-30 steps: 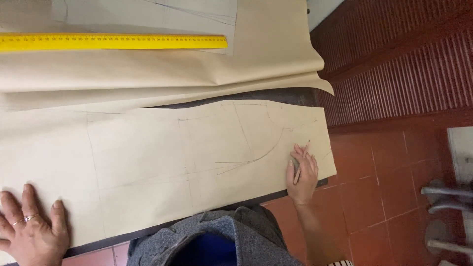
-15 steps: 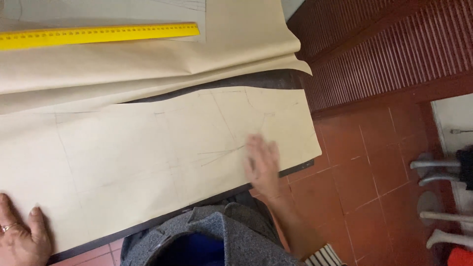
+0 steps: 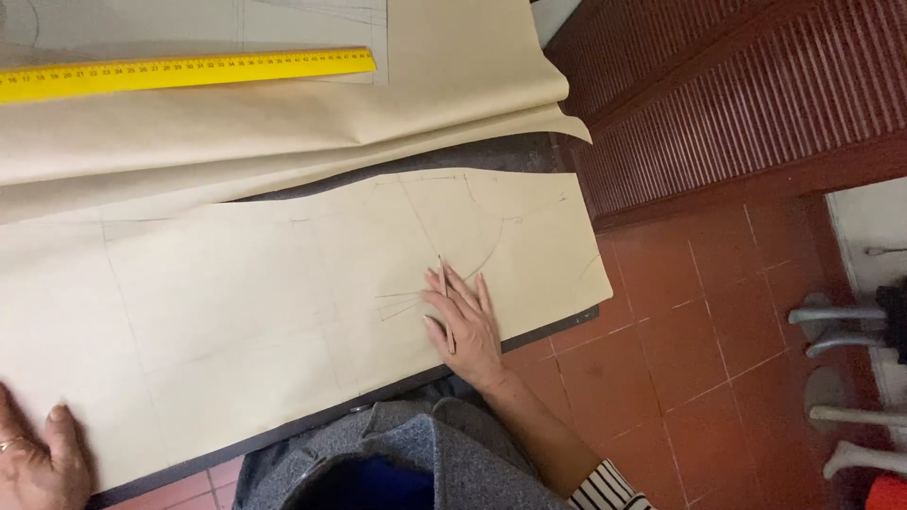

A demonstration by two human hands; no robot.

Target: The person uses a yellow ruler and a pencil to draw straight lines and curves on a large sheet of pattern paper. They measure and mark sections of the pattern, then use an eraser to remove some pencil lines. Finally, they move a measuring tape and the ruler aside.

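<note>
A long beige paper pattern piece point(image 3: 236, 312) with faint pencil lines lies flat along the near edge of a dark table. My right hand point(image 3: 463, 321) rests on it near its right part, palm down, fingers spread, with a pencil point(image 3: 444, 297) held between the fingers and its tip pointing away from me beside a drawn dart. My left hand point(image 3: 38, 463) presses flat on the pattern's near left corner; a ring shows on one finger.
Folded sheets of beige paper point(image 3: 283, 123) lie farther back, with a yellow ruler point(image 3: 189, 71) on top. A strip of dark table surface point(image 3: 491, 151) shows between them. Red floor tiles point(image 3: 709, 331) and white metal legs point(image 3: 841, 321) are at right.
My right hand slid from the pattern's right edge leftward to the drawn dart and settled flat. My left hand shifted toward the lower left corner of view.
</note>
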